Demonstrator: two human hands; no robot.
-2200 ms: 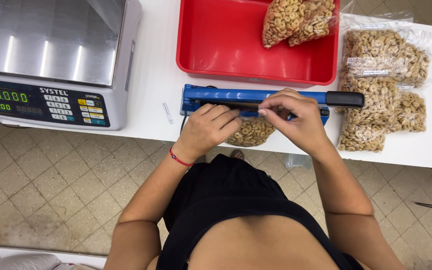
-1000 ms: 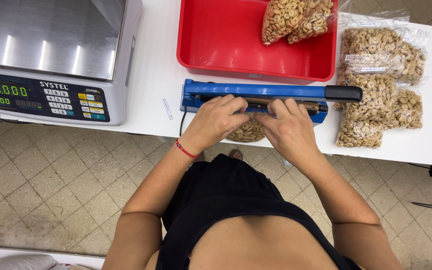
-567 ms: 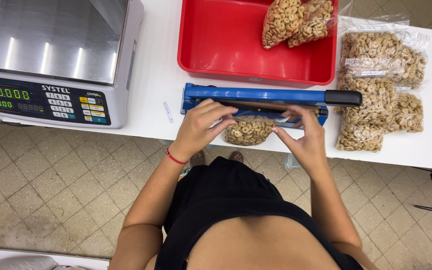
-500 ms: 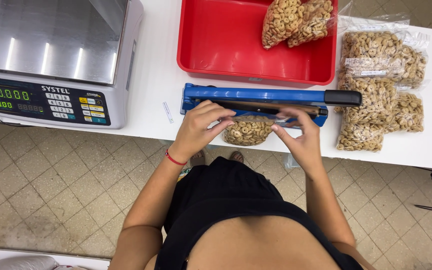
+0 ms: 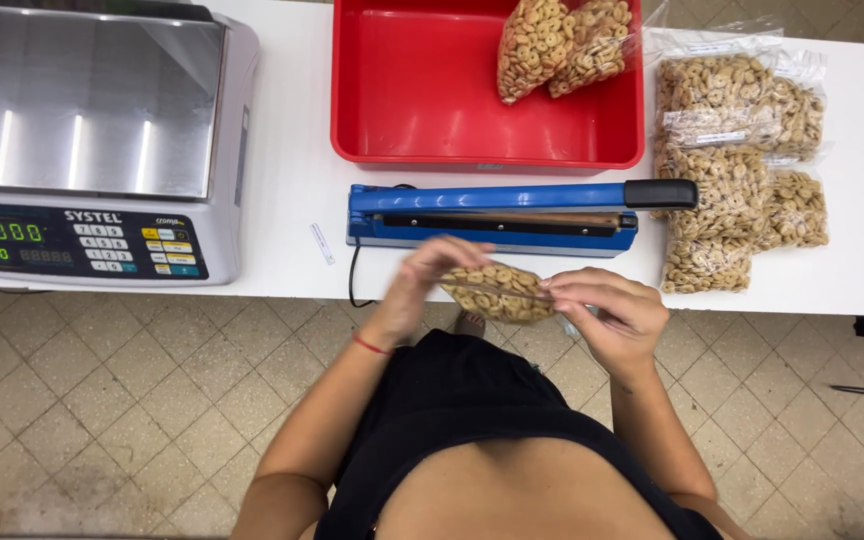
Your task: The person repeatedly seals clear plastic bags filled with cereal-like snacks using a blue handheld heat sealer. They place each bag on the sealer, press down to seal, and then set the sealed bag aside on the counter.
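Both forearms reach forward and bend in toward each other. The left hand [image 5: 430,280] is blurred, its fingers curled, its grip closed in a pinch at the fingertips; a thin red band circles the left wrist [image 5: 370,345]. The right hand [image 5: 607,312] sits level with it and near, palm turned inward, fingers and thumb drawn together in a closed pinching grip.

From where I watch, bare white table [image 5: 287,150] runs as a lane between the weighing scale [image 5: 92,150] at upper left and the red tray [image 5: 412,90] at top centre. The blue heat sealer [image 5: 497,215] bars the strip below the tray, and stacked snack bags [image 5: 737,170] crowd the upper right. Only a thin band of tabletop lies open below the sealer along the near edge.
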